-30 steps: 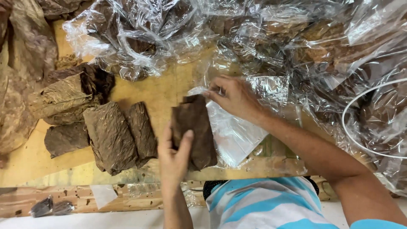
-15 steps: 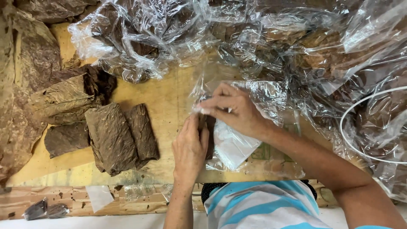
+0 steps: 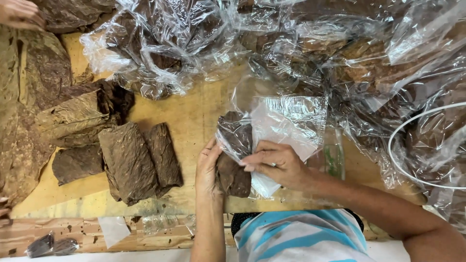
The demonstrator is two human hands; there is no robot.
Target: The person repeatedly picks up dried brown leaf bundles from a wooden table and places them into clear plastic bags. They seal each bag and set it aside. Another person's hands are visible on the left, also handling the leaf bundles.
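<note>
At centre frame, the left hand (image 3: pixel 208 167) braces a folded dark brown leaf bundle (image 3: pixel 233 160) against the tabletop (image 3: pixel 194 111). The right hand (image 3: pixel 276 165), fingers curled, pinches a clear plastic bag (image 3: pixel 286 126) over it, keeping the mouth open.

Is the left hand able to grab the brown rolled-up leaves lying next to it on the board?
Probably yes. The left hand rests against the leaf bundle going into the clear bag, and the rolled leaves lie just beside it with bare wooden board between, nothing blocking.
</note>
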